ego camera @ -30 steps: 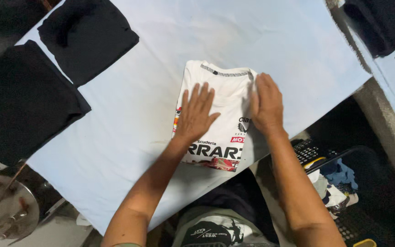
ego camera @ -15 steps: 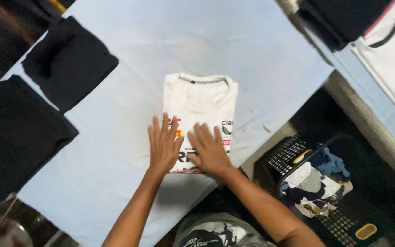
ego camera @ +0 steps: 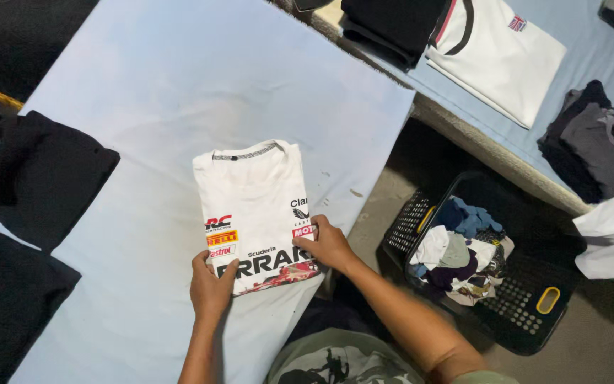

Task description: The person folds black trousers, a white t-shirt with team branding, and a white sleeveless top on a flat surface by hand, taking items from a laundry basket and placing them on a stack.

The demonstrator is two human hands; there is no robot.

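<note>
**Head view: both hands at the near edge of a folded white shirt**

A folded white T-shirt point(ego camera: 254, 206) with coloured printed logos lies on the pale blue surface point(ego camera: 172, 78), collar away from the person. The left hand point(ego camera: 211, 288) pinches its near left corner, thumb on top. The right hand point(ego camera: 328, 244) grips the near right edge, fingers curled over the cloth. Folded black garments point(ego camera: 40, 174) lie at the surface's left side. To the right, on the floor, stands a black laundry basket point(ego camera: 534, 302) holding mixed clothes.
</note>
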